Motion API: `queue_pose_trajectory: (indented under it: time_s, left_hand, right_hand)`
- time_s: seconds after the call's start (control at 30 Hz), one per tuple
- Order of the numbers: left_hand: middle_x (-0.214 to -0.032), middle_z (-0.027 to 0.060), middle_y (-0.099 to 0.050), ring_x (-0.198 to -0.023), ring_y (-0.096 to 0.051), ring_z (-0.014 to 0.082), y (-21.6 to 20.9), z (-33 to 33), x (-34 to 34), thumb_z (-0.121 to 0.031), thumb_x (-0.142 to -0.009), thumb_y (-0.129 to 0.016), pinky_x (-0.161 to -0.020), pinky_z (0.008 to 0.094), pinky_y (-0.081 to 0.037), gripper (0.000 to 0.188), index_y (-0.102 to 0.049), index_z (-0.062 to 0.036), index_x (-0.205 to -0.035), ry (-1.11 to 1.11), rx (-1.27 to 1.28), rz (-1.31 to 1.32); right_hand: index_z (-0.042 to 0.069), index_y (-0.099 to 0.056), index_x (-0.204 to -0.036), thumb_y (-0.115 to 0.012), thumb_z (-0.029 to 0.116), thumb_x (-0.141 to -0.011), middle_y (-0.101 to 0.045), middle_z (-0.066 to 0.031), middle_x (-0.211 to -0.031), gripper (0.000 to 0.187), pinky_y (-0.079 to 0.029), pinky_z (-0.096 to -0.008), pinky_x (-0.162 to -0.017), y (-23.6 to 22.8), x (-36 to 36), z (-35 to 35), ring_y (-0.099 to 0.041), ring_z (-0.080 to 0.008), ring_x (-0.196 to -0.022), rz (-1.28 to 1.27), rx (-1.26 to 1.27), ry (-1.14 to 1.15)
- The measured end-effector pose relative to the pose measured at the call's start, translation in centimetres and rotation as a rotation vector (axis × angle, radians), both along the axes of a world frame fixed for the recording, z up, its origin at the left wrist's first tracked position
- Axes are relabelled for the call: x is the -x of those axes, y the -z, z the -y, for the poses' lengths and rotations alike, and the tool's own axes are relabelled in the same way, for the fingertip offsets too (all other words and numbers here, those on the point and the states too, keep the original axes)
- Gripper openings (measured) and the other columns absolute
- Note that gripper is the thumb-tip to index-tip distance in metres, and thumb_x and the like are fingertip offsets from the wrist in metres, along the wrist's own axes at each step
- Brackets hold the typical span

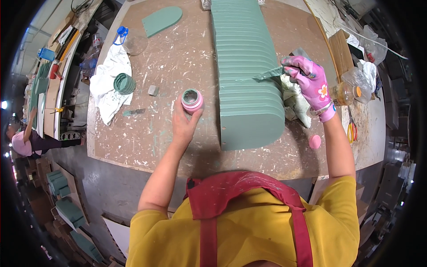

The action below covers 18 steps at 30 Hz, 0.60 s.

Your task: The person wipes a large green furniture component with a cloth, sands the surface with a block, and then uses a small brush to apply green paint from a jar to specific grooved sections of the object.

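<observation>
My bare left hand is wrapped round a small open pink jar, whose inside is coated with grey-green stuff. In a pink flowered glove, my right hand grips a putty knife smeared with green. The knife's tip lies over or on the ridges of a long green ribbed panel with a rounded end; whether it touches I cannot tell. That panel runs away from me on the worktable. A crumpled pale cloth lies beside the panel, below my right hand.
To the left are a green-coated tub, white cloth, small grey block, flat scraper and green rounded board. On the right sit a pink lid, scissors and plastic bottle. Another person is far left.
</observation>
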<state>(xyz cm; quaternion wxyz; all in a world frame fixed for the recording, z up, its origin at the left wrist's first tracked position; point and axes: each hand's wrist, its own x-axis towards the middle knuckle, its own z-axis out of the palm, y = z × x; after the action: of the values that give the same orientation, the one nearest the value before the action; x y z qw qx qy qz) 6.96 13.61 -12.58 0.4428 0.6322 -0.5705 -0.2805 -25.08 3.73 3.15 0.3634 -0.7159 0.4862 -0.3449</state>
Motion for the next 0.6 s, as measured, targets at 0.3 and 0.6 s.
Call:
queue_pose_trajectory:
  time_s: [0.3, 0.6]
  left_hand:
    - [-0.121, 0.0204, -0.054, -0.112, -0.054, 0.0334, 0.7, 0.2, -0.1, -0.018, -0.077, -0.074, -0.094, 0.0403, -0.042, 0.070, -0.037, 0.0007, -0.134, 0.000, -0.006, 0.007]
    - [-0.121, 0.0214, -0.054, -0.112, -0.054, 0.0347, 0.9, 0.0, 0.0, -0.018, -0.077, -0.075, -0.094, 0.0406, -0.043, 0.070, -0.038, 0.0019, -0.133, -0.008, 0.012, 0.054]
  right_hand:
    - [-0.001, -0.065, -0.101, -0.059, 0.002, -0.085, -0.068, -0.0115, -0.093, 0.017, -0.052, -0.0278, -0.076, 0.1, 0.9, 1.1, -0.067, -0.0191, -0.084, -0.056, 0.190, -0.052]
    - [0.000, -0.065, -0.100, -0.060, 0.004, -0.085, -0.068, -0.0123, -0.094, 0.017, -0.052, -0.0283, -0.076, 0.1, 0.9, 1.0, -0.067, -0.0199, -0.085, -0.146, 0.161, -0.072]
